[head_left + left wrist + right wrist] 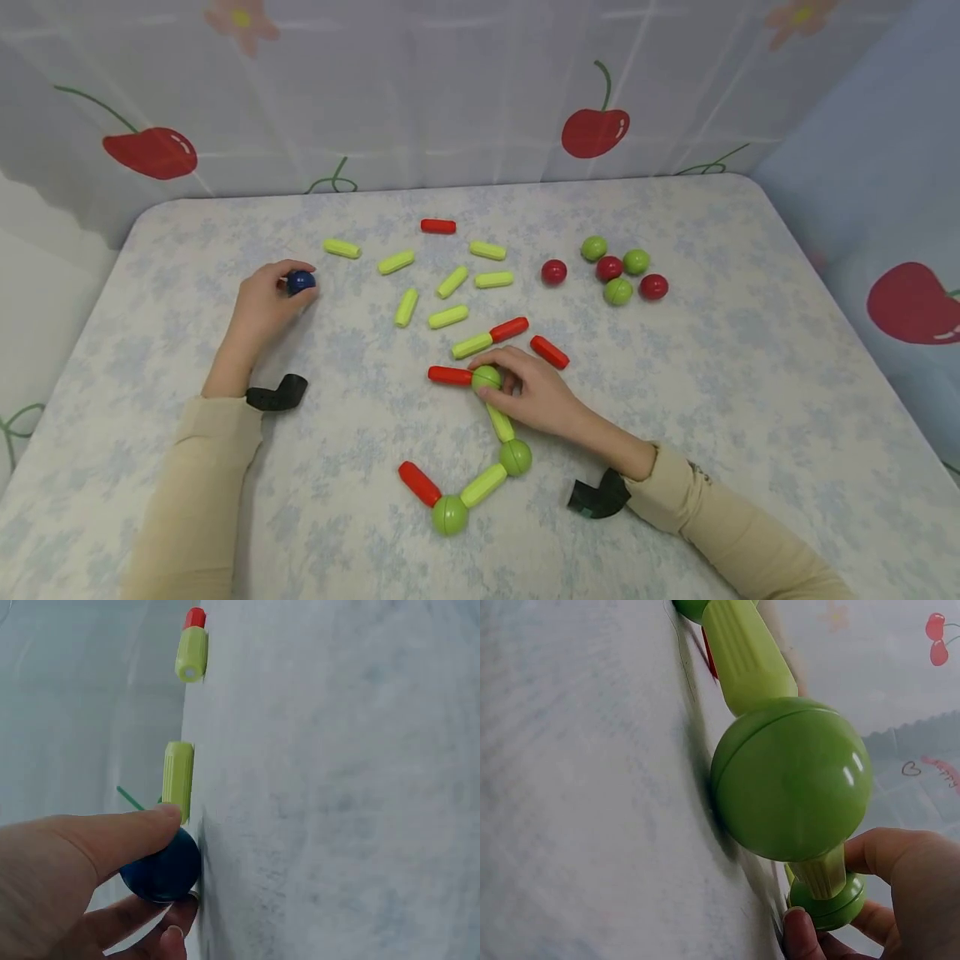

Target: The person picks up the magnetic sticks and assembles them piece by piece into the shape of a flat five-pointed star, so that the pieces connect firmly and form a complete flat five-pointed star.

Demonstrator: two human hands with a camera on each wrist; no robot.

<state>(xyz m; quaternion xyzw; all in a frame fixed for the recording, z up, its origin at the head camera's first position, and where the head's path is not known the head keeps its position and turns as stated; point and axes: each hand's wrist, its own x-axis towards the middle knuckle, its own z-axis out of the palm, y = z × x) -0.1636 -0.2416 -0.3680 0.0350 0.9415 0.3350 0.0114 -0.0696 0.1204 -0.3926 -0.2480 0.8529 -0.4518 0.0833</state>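
At the left of the table, my left hand pinches a dark blue ball between thumb and fingers. The left wrist view shows this blue ball close to the tabletop. My right hand holds a green ball at the upper end of a joined chain. From that ball a red stick points left and a yellow-green stick runs down to a second green ball. Another yellow-green stick leads to a third green ball, which bears a red stick.
Loose yellow-green sticks lie scattered mid-table, with a red stick behind them. A joined red and yellow-green pair and a red stick lie near my right hand. Red balls and green balls cluster at the right.
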